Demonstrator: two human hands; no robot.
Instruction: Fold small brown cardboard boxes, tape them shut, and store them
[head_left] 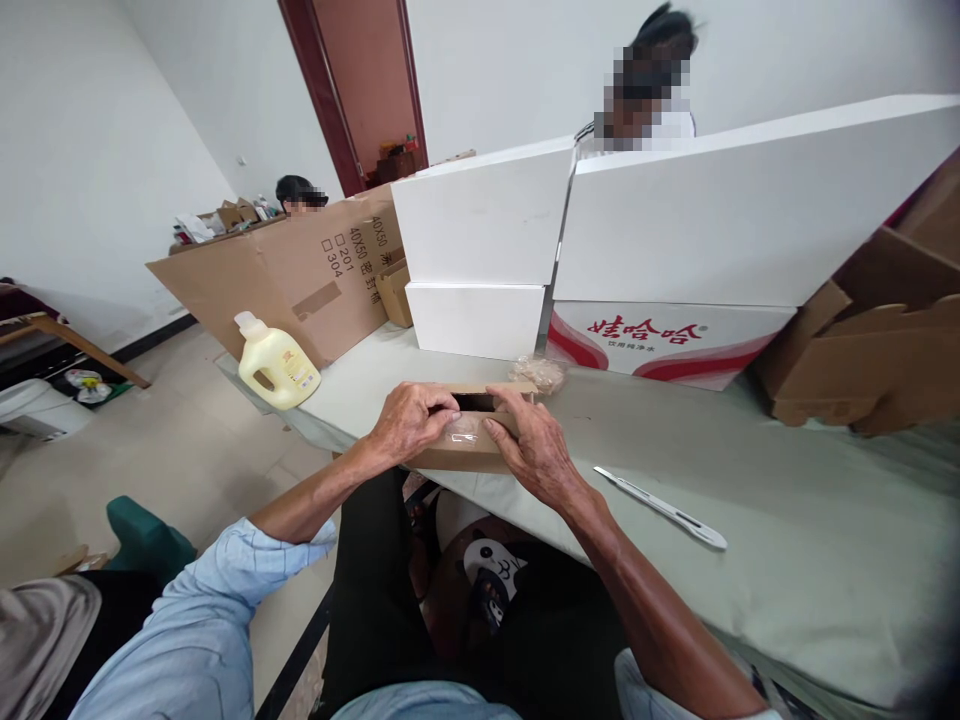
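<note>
A small brown cardboard box [465, 455] lies at the near edge of the pale table [787, 520], its top slot open. My left hand [411, 420] is curled over its left end, fingers closed on the top flap. My right hand [531, 445] grips the right side, with the thumb pressing a strip of clear tape [463, 436] on the box's front. A small clear bag of something brown [538, 374] sits just behind the box.
A white-handled utility knife [664, 508] lies to the right of my hands. A yellow detergent bottle [276, 364] stands at the table's left corner. White boxes [480, 240], a red-printed carton [660, 342] and brown cardboard [862, 370] line the back. Two other people sit beyond.
</note>
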